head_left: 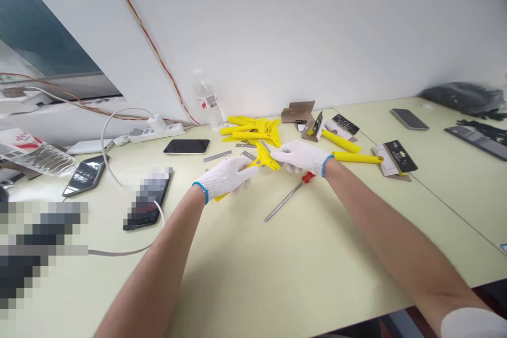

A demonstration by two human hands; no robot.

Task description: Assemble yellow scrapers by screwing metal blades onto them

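A yellow scraper (264, 155) is gripped by its handle in my gloved left hand (227, 173), its wide head tilted up to the right. My right hand (301, 156), also in a white glove with a blue cuff, is closed at the edge of that head. Its fingertips pinch a thin grey blade that shows along the edge; the thumb and fingers partly hide it. Just behind my hands lie several loose metal blades (217, 157). Below my right hand rests a screwdriver (283, 201) with a red handle, lying slantwise on the table.
Several yellow scrapers (251, 129) are piled near the wall. Carded scrapers (356, 157) and a brown cardboard piece (298, 111) lie to the right. A clear bottle (209, 103), a phone (187, 146), a power strip (158, 132) and a white cable (119, 249) occupy the left.
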